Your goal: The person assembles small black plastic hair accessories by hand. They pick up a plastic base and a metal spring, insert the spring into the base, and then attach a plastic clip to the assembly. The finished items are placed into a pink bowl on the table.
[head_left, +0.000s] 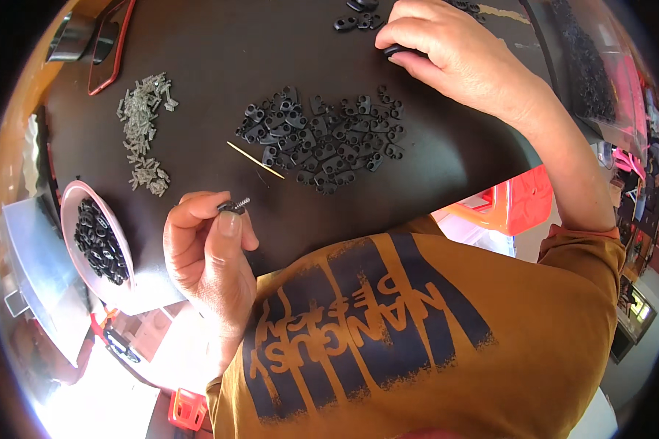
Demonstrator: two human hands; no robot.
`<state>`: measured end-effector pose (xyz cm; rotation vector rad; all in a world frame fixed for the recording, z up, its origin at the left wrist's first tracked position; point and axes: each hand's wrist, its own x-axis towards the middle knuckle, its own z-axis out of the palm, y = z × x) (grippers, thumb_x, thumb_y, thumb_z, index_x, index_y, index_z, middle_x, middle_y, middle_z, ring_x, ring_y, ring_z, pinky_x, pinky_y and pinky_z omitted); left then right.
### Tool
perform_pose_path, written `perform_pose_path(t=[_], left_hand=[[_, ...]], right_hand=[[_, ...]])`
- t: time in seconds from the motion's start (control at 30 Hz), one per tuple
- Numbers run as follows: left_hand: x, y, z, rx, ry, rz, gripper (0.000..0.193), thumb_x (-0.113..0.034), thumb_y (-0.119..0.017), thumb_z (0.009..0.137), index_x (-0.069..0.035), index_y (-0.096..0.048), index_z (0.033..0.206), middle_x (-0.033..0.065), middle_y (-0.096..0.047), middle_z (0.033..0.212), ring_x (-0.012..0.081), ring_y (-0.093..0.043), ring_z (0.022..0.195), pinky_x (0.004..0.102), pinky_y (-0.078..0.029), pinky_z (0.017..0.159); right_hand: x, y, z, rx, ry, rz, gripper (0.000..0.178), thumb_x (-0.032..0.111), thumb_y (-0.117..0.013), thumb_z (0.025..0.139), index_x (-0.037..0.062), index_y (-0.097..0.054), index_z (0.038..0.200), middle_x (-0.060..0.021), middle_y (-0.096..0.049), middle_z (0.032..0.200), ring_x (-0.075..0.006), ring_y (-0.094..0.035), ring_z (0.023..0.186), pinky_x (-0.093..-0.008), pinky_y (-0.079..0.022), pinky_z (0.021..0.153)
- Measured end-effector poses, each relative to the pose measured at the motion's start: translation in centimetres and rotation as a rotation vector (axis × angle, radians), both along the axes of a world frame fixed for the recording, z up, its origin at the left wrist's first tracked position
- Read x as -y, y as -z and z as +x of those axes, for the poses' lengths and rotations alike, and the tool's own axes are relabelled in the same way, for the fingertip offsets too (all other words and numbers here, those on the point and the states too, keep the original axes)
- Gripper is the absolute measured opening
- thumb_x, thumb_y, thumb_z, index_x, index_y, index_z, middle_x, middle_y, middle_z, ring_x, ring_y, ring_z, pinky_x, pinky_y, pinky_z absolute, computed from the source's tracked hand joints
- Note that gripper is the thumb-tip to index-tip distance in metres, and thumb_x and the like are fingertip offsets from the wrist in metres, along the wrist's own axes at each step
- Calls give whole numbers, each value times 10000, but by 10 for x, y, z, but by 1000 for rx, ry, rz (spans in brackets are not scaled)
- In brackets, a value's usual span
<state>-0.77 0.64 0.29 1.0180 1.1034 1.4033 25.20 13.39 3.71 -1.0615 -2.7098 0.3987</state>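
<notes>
My left hand (216,245) is closed in a pinch on a small black plastic cord lock piece (231,207). A thin metal spring (243,203) sticks out of that piece, pointing up and to the right. Across the dark table, my right hand (443,47) has its thumb and fingers closed on a black oval cord lock part (399,50), mostly hidden by the fingers. Beside it lie several more black oval parts (355,22). A wide heap of black two-holed pieces (322,139) spreads over the middle of the table. To its left is a pile of loose springs (140,124).
A wooden toothpick (255,159) lies between the springs and the black heap. At the left edge stands a pink bowl (129,252) of black parts. A red-edged phone (110,47) rests at the upper left. An orange-red stool (520,201) is below the table's near edge.
</notes>
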Motion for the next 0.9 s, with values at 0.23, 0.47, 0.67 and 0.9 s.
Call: perform_pose_path(t=[0.23,0.47,0.67,0.9], left_hand=[[1,4,-3,60,20,-26,118,13,-517,815,22,-527,932,68,-503,803,88,-447,542,204,-370,513],[-4,-2,0,77,47,-51,114,-4,-523,817,20,-530,928,53,-510,757,81,-444,529,197,-360,505],[-12,-17,11,242,101,-79,104,-10,-520,821,8,-533,923,31,-522,700,73,-443,524,184,-356,499],[-11,-22,11,160,93,-74,266,-48,-471,835,32,-500,1088,57,-517,729,78,-393,499,224,-309,485]], right_hand=[[15,4,-11,-527,60,-121,133,31,-609,756,27,-605,889,-82,-579,790,-191,-571,720,-273,-454,618],[39,-15,-30,-976,536,-767,190,34,-544,840,-29,-575,1016,-113,-620,882,-136,-595,798,-213,-488,716],[60,-16,-63,-1132,563,-1012,191,106,-548,815,-3,-601,963,-52,-617,820,-103,-584,687,-231,-469,615],[71,-9,-92,-1168,540,-1003,218,131,-530,821,-5,-602,975,-81,-633,805,-112,-607,717,-221,-472,649]])
